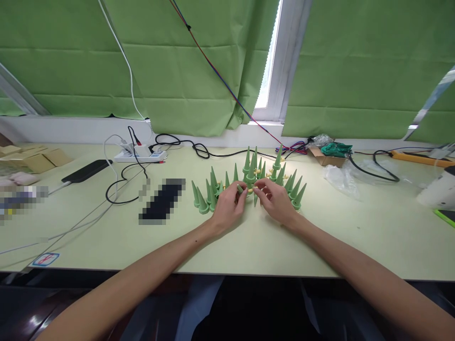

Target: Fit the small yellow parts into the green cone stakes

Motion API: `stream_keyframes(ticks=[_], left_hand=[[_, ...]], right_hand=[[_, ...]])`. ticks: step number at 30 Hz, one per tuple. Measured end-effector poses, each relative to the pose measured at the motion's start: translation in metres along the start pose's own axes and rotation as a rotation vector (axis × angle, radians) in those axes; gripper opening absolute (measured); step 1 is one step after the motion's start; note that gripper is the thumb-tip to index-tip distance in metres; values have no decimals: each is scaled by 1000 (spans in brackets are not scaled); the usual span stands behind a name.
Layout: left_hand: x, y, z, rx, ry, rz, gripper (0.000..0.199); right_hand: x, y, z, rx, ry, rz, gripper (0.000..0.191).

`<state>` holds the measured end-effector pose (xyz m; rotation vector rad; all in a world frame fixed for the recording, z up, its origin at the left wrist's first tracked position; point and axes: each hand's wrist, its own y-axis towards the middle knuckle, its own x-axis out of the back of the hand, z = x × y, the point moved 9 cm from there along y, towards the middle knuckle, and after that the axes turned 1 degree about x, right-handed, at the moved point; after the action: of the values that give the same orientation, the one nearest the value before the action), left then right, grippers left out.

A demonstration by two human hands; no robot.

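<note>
My left hand [230,202] is closed in a pinch around a small green cone [240,189], its tip showing between thumb and fingers. Close beside it, my right hand [272,196] pinches a small yellow piece [250,190] that lies between the two hands. Another green point shows just under the right fingertips. Around and behind both hands stand several green cones with ringed bases, with a cluster to the left [203,203], a stack in the middle [250,170] and more to the right [296,196]. Small yellow pieces [273,173] lie among them. My fingers partly hide what they grip.
On the left lie a blurred dark rectangle [162,201], a black power bank [87,171], a power strip [140,154] with cables, and yellow boxes [39,158]. At the right are a cardboard box [325,156], clear plastic bags [341,180] and a white object [439,189]. Green curtains hang behind.
</note>
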<state>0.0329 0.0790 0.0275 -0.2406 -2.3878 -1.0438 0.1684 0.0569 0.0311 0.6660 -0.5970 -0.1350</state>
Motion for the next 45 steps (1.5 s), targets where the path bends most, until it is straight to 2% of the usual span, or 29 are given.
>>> stream_keyframes(ticks=[6, 23, 27, 37, 45], left_hand=[[-1, 0, -1, 7, 0, 23, 13], [-4, 0, -1, -11, -19, 52, 13], [-6, -1, -3, -54, -5, 65, 10], [-7, -1, -10, -166, -18, 76, 6], [-8, -2, -14, -195, -7, 80, 5]], right_hand=[[-4, 1, 0, 6, 33, 44, 18], [-5, 1, -2, -12, 76, 61, 17], [-5, 0, -4, -27, 79, 70, 18], [-6, 0, -9, -62, -5, 93, 34], [-6, 0, -14, -50, -73, 74, 44]])
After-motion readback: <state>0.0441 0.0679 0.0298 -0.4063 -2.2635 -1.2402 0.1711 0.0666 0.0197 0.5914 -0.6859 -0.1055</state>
